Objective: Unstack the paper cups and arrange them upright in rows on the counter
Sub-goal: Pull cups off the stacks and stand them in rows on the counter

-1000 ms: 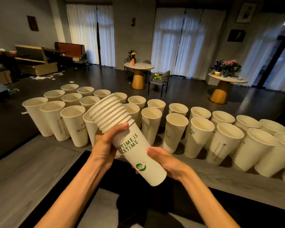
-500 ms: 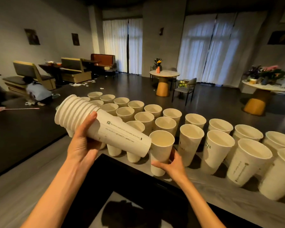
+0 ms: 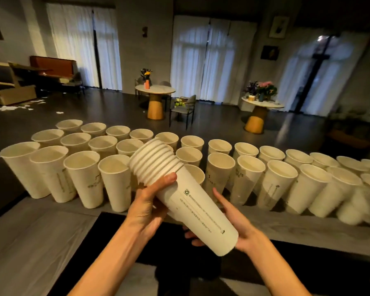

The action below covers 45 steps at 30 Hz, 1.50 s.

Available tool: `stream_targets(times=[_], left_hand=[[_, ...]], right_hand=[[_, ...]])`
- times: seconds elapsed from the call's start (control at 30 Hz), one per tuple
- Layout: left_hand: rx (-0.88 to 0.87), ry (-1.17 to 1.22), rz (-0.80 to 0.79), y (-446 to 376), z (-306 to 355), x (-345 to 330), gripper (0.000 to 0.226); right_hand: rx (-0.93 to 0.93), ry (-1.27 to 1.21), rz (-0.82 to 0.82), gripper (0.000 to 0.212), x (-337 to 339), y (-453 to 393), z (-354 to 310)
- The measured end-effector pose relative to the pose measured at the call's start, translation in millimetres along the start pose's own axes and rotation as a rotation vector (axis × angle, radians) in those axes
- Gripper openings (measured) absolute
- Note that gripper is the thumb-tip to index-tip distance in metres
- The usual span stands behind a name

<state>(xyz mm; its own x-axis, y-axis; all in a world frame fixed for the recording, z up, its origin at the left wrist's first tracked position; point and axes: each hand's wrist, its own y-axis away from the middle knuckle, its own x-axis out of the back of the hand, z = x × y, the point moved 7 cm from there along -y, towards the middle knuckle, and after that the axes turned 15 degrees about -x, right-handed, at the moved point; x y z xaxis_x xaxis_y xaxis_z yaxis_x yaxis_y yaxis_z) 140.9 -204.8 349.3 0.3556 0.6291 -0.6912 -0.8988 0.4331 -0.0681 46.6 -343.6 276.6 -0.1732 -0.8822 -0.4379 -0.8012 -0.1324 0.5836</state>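
The person is holding the nested stack of cups (image 3: 188,199) tilted above the near edge of the counter (image 3: 308,227), rims pointing up and away toward the rows, base pointing back toward the body. The left hand (image 3: 146,207) is gripping the stack just below the rims, thumb curled over the top of the wall. The right hand (image 3: 236,223) is cupping the base end from beneath, fingers wrapped round the outermost cup.

Risks, as judged from this position:
- The stack is hanging directly over the front row. A sudden release of the outer cup is likely to swing either hand into the standing cups (image 3: 115,182) and topple several, since they are standing close together or touching.
- Tightly nested cups may be coming away two at a time.
- Squeezing may be denting the thin paper wall.

Count: one stack, showing roughly eight or nine rims; more than thirty cups standing upright in about three rows along the far edge, the right end blurred.
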Motion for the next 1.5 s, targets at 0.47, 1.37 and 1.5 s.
stream_targets(times=[0.47, 1.37, 1.5], left_hand=[[-0.009, -0.135, -0.120, -15.5, 8.1, 10.7, 0.074], [-0.151, 0.066, 0.133, 1.3, 14.5, 0.3, 0.071], [-0.070, 0.060, 0.094, 2.5, 1.0, -13.8, 0.082]], right_hand=[[0.318, 0.552, 0.543, 0.081, 0.1, 38.3, 9.0], [0.438, 0.254, 0.734, 0.087, 105.6, 0.2, -25.3], [0.385, 0.281, 0.868, 0.065, 120.0, 16.9, -13.5]])
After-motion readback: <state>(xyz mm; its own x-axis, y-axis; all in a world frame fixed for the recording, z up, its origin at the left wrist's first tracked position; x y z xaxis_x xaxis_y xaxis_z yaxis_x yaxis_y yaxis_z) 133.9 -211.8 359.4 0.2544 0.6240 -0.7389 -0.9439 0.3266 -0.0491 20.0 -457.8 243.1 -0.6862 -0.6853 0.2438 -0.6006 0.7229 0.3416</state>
